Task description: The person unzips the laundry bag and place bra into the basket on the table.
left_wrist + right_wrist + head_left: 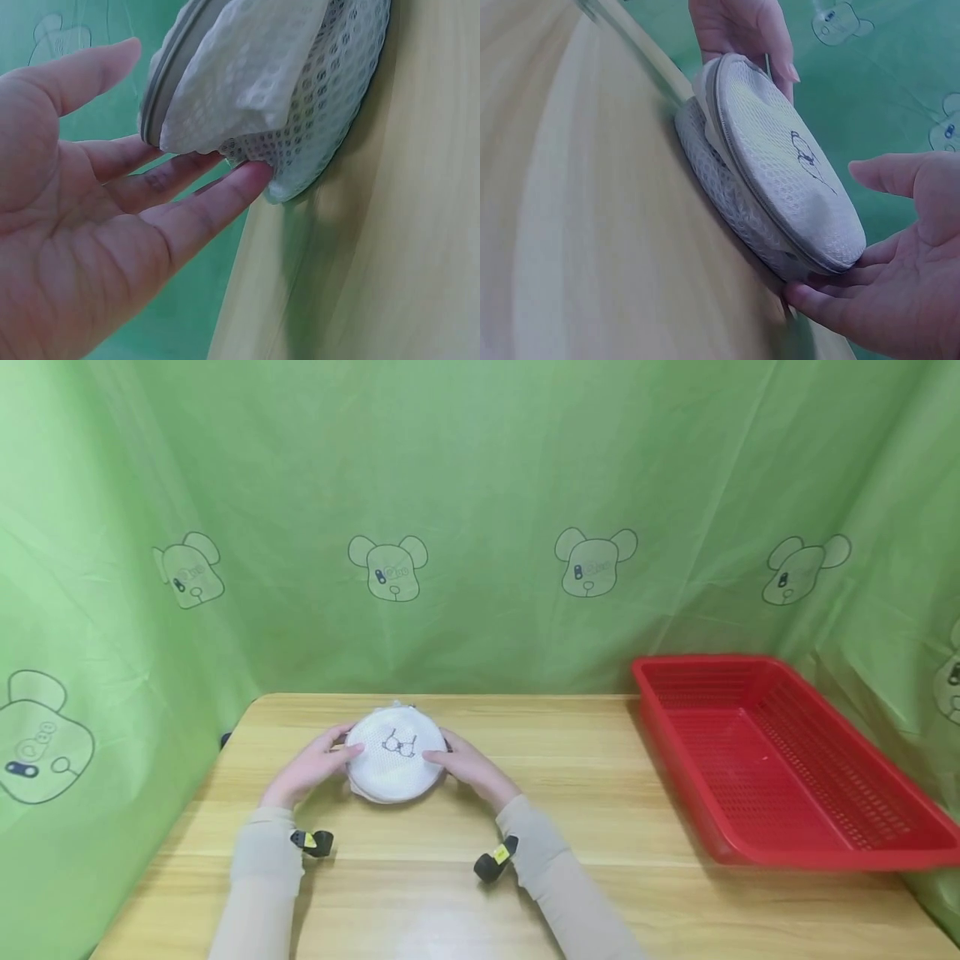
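A round white mesh laundry bag (393,768) lies on the wooden table between the two hands. It has a grey zipper (735,154) round its side and a small dark bra drawing (808,159) on top. The left hand (318,766) is at its left side. In the left wrist view the fingers (217,202) reach the mesh side, while the thumb stands off the bag. From the opposite side, the right hand (472,768) touches the lower edge with its fingers (825,304). Its thumb (885,174) is raised away from the lid.
At the right of the table stands a red plastic basket (678,777) with perforated walls. Green curtains (487,460) printed with bear heads hang behind and along both sides. A black wrist camera (318,843) is strapped to each sleeve.
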`<state>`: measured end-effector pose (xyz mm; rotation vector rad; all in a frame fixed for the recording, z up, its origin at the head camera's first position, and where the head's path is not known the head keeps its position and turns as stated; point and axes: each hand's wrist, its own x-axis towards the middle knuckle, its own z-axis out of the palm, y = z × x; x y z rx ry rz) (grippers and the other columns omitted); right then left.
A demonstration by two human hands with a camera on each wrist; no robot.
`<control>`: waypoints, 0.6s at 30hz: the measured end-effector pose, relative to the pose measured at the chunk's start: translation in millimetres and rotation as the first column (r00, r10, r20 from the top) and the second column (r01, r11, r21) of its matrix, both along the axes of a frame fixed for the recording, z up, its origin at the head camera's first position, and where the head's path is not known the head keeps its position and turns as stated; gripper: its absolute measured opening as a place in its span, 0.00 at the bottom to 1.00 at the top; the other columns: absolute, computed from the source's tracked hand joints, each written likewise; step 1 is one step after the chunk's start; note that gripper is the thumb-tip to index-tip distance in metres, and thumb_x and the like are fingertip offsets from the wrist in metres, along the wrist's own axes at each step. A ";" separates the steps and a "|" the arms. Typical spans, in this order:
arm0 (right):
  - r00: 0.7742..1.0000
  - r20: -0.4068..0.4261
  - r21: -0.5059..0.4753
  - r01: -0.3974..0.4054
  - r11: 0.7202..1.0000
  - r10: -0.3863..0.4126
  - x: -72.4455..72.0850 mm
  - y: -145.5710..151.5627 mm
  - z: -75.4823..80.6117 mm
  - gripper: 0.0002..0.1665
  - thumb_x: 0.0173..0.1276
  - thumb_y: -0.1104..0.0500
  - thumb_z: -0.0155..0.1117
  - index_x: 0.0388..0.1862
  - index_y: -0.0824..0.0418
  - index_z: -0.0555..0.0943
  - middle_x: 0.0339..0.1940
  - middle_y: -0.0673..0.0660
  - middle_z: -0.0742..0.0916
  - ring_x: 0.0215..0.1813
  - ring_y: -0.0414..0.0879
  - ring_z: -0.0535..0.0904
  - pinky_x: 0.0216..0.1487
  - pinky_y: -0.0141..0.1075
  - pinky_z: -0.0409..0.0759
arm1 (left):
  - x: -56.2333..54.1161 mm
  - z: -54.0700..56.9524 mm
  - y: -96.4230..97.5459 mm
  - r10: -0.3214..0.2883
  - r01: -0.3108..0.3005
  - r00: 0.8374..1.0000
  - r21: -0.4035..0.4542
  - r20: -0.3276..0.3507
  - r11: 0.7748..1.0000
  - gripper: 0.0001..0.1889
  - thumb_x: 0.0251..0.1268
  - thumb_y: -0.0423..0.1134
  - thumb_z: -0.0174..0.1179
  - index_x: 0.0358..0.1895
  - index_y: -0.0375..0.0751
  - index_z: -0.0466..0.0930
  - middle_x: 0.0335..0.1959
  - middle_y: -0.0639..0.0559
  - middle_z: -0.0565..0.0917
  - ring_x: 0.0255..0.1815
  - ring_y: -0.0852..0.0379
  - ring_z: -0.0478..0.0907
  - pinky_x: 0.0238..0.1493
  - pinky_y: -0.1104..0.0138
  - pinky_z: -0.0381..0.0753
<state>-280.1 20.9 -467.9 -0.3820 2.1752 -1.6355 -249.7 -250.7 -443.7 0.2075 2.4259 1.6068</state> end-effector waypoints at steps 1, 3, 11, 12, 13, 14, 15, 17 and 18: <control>1.000 -0.001 -0.003 -0.003 1.000 0.003 -1.0 3.4 -0.4 0.41 0.69 0.49 0.59 0.77 0.55 0.57 0.78 0.58 0.64 0.78 0.56 0.58 0.77 0.53 0.55 | 0.3 0.4 2.3 -0.015 0.015 1.000 -0.002 -0.005 1.000 0.36 0.71 0.46 0.56 0.76 0.37 0.51 0.71 0.33 0.63 0.71 0.36 0.63 0.73 0.45 0.60; 1.000 -0.002 -0.009 -0.010 1.000 0.010 -1.8 10.1 0.1 0.41 0.69 0.49 0.59 0.77 0.55 0.57 0.78 0.58 0.64 0.78 0.56 0.58 0.78 0.53 0.53 | 1.7 2.5 7.1 -0.041 0.041 0.999 -0.012 -0.015 0.999 0.37 0.70 0.45 0.56 0.76 0.37 0.51 0.71 0.33 0.64 0.69 0.36 0.64 0.71 0.45 0.64; 1.000 0.013 0.016 -0.010 1.000 0.010 -7.7 33.3 0.3 0.41 0.70 0.49 0.59 0.77 0.58 0.58 0.77 0.59 0.66 0.77 0.57 0.59 0.77 0.53 0.56 | 3.9 4.4 25.2 -0.080 0.080 0.997 -0.037 0.003 0.996 0.37 0.69 0.46 0.58 0.75 0.39 0.53 0.71 0.35 0.65 0.70 0.36 0.65 0.71 0.44 0.63; 1.000 0.013 0.021 -0.007 1.000 0.007 -8.2 36.3 0.3 0.41 0.70 0.49 0.59 0.77 0.58 0.58 0.77 0.60 0.66 0.77 0.57 0.59 0.77 0.53 0.56 | 4.2 4.8 27.7 -0.082 0.082 0.997 -0.046 0.005 0.996 0.37 0.68 0.46 0.58 0.75 0.39 0.53 0.71 0.35 0.65 0.70 0.37 0.65 0.71 0.44 0.63; 1.000 0.010 0.026 -0.005 1.000 0.005 -8.2 39.3 0.8 0.40 0.70 0.49 0.59 0.76 0.58 0.58 0.77 0.60 0.66 0.77 0.57 0.60 0.77 0.53 0.56 | 4.1 4.7 30.2 -0.087 0.087 0.996 -0.055 0.005 0.995 0.37 0.68 0.46 0.58 0.75 0.40 0.54 0.71 0.35 0.66 0.70 0.37 0.65 0.71 0.44 0.63; 1.000 0.005 0.030 -0.003 1.000 0.003 -8.3 42.1 1.0 0.40 0.70 0.49 0.59 0.76 0.59 0.58 0.76 0.60 0.66 0.77 0.57 0.60 0.77 0.54 0.55 | 4.1 4.7 32.8 -0.089 0.089 0.996 -0.064 0.004 0.994 0.37 0.68 0.47 0.59 0.75 0.40 0.54 0.70 0.35 0.66 0.70 0.37 0.65 0.71 0.44 0.64; 1.000 0.003 0.031 -0.002 1.000 0.002 -8.1 44.9 1.2 0.40 0.70 0.49 0.59 0.76 0.59 0.58 0.76 0.60 0.66 0.77 0.58 0.60 0.77 0.54 0.55 | 3.9 4.6 35.4 -0.094 0.094 0.996 -0.073 0.003 0.993 0.37 0.68 0.47 0.59 0.75 0.41 0.54 0.70 0.36 0.66 0.70 0.37 0.65 0.71 0.45 0.64; 1.000 0.001 0.039 -0.002 0.999 0.002 -7.9 50.4 1.7 0.40 0.70 0.50 0.59 0.76 0.59 0.58 0.76 0.61 0.66 0.77 0.58 0.60 0.77 0.53 0.55 | 3.6 3.9 40.1 -0.105 0.104 0.994 -0.098 -0.008 0.990 0.37 0.68 0.48 0.59 0.75 0.41 0.54 0.70 0.35 0.66 0.70 0.36 0.66 0.70 0.45 0.66; 1.000 0.001 0.046 0.002 0.999 -0.002 -7.6 53.1 2.2 0.41 0.70 0.50 0.59 0.77 0.59 0.57 0.77 0.61 0.66 0.77 0.57 0.60 0.77 0.52 0.55 | 3.4 3.5 42.5 -0.107 0.106 0.994 -0.104 -0.009 0.989 0.37 0.68 0.48 0.59 0.75 0.41 0.55 0.70 0.35 0.66 0.70 0.37 0.66 0.70 0.45 0.66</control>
